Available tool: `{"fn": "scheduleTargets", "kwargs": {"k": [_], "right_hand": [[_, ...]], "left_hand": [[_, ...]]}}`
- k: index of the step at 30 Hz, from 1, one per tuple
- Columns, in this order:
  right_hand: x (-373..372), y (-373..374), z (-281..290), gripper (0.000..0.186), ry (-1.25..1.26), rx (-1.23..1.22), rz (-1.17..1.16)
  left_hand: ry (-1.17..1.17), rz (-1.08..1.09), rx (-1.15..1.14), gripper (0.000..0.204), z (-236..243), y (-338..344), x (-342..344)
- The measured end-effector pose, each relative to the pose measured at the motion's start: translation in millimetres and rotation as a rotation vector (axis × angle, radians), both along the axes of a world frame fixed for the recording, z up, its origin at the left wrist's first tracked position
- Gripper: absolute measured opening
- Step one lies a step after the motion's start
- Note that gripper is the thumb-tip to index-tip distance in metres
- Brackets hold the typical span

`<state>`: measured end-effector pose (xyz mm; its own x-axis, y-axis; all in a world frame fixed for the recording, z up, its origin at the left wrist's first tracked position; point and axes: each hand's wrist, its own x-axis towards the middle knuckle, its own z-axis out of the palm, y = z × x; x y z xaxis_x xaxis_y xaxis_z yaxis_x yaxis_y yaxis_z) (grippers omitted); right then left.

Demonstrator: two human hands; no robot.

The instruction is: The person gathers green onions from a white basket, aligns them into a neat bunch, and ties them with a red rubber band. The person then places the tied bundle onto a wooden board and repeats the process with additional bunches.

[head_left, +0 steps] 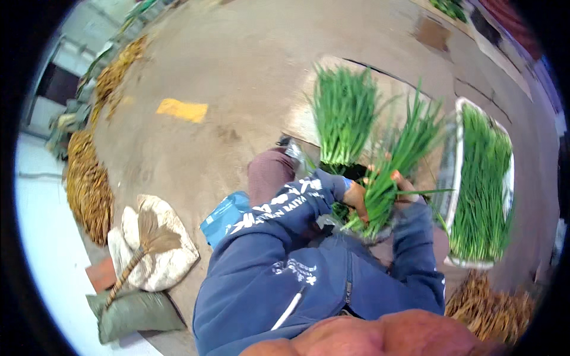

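head view: both hands clench one bunch of green chives [389,178] just right of centre, left hand [355,199] at the stems' 9 o'clock, right hand [405,191] at 3 o'clock. it looks like gathering and evening the bunch. next calls for a firm grip, likely laying it by the chive pile [344,115] at 12 o'clock or the white tray [457,142] at 3 o'clock.

- The held bunch of green stalks [389,184] sits between the left hand [355,199] and the right hand [404,188].
- A second bunch [344,115] lies just ahead, on a board [300,121].
- A tray [456,148] of stalks stands to the right.
- A hand broom [145,243] lies on sacks [172,261], well to the left.
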<state>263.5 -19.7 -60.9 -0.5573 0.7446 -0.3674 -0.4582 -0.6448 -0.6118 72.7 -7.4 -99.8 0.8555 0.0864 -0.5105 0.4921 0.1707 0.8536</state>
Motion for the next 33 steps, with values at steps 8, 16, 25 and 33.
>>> {"fn": "scheduleTargets", "kwargs": {"k": [8,16,25,33], "right_hand": [[-15,21,19,0.084,0.022,0.365,-0.259],[-9,68,49,0.095,-0.222,0.818,-0.427],[26,122,-71,0.086,-0.518,1.036,-0.182],[6,148,17,0.036,-0.755,0.569,-0.462]], "left_hand": [[-0.320,0.125,0.154,0.043,-6,25,2],[-0.426,0.622,0.384,0.098,73,74,11],[-0.026,0.583,0.650,0.103,-29,133,35],[-0.157,0.511,0.780,0.074,26,157,33]]}}
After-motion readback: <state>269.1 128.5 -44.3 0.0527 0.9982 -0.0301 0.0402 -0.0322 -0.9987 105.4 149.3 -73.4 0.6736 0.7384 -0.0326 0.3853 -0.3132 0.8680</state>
